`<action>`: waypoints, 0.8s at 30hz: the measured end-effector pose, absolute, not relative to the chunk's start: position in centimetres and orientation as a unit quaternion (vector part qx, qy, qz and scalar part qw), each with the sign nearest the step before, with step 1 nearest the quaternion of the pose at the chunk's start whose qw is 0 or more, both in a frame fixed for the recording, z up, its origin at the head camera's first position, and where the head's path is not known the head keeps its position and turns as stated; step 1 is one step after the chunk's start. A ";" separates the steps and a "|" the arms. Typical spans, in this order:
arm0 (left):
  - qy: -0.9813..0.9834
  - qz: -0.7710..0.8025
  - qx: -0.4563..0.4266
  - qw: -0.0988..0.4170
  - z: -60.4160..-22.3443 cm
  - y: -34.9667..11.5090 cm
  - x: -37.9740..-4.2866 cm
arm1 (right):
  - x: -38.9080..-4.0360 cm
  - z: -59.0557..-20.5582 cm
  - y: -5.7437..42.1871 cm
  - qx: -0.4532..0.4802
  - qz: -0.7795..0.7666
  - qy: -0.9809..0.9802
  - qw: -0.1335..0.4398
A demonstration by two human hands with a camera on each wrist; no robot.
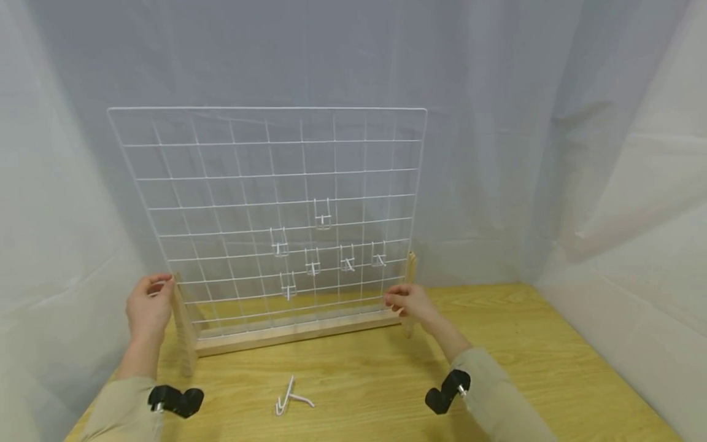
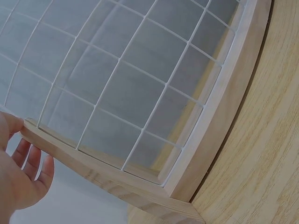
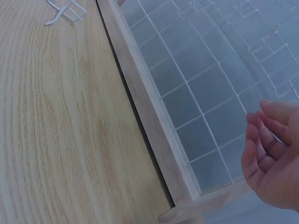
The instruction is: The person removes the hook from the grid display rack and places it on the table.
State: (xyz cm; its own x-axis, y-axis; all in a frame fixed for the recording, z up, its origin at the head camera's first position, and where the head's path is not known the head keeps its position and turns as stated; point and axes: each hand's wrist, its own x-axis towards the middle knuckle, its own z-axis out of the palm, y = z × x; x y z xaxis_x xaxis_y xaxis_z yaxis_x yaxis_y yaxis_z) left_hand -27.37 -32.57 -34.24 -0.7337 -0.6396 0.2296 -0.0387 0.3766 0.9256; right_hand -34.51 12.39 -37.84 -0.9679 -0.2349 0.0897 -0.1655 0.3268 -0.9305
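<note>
A white wire grid panel (image 1: 248, 202) stands in a wooden stand (image 1: 298, 334) on the table. My left hand (image 1: 149, 307) is at the top of the stand's left post (image 2: 60, 151), its thumb and fingers pinching the post's end in the left wrist view. My right hand (image 1: 411, 302) is by the right post (image 1: 410, 267), in front of the grid's lower right corner. Its fingers (image 3: 252, 154) are loosely curled with nothing between them. Several white hooks (image 1: 313, 267) hang on the middle and lower right of the grid.
A loose white hook (image 1: 288, 396) lies on the wood-grain table (image 1: 359, 380) in front of the stand. Pale sheeting (image 1: 486, 153) hangs behind and at both sides. Black camera mounts (image 1: 177, 400) sit on both forearms.
</note>
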 end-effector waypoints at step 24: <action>-0.775 -0.513 0.221 0.295 -34.4 -32.4 -27.4 | -35.9 -34.7 12.8 -0.101 -0.592 0.799 -0.029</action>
State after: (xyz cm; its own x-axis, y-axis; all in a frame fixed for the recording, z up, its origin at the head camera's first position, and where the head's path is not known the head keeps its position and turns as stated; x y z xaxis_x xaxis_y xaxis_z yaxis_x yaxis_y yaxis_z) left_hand -27.41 -32.45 -34.39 -0.7276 -0.6463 0.2300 -0.0399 0.3746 0.9263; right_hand -35.89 12.75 -34.71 -0.9781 -0.1263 0.1653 -0.1948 0.2779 -0.9407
